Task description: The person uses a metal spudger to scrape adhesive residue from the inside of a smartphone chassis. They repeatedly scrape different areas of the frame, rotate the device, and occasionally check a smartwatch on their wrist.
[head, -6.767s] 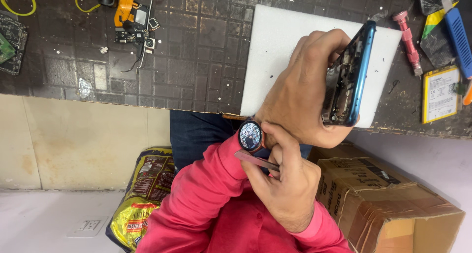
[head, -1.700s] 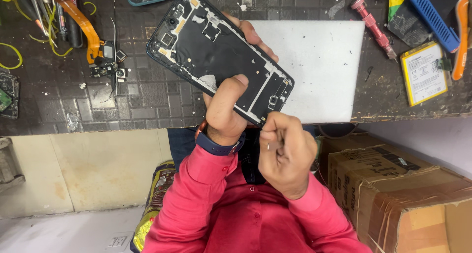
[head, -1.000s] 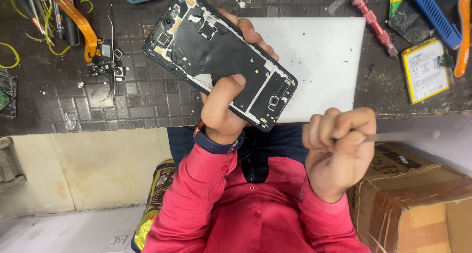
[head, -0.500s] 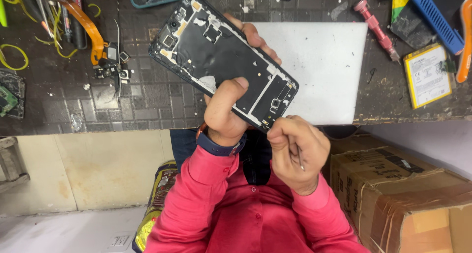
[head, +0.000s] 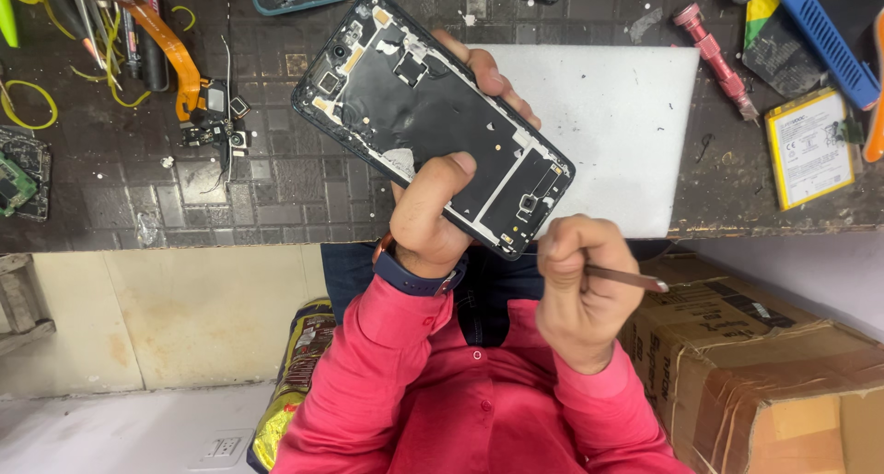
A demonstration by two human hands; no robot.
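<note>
Counter (head: pixel 276 188) far left: loose flex cables (head: pixel 207 115), small parts, near edge; sleeve brush could knock them off. Left hand (head: pixel 428 221) grip closed round opened phone frame (head: pixel 433 119), held tilted above counter edge, thumb on bare internals; slip likely means drop or smudged contacts. Right hand (head: pixel 580 294) grip closed on thin metal tweezers (head: pixel 631 278), tip pointing away from phone; careless jab could scratch board. Yellow battery (head: pixel 810 147) far right, puncture risk near tools.

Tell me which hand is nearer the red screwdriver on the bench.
Right. The right hand, gripping tweezers, sits below the red screwdriver; the left hand, holding the opened phone, is farther left.
</note>
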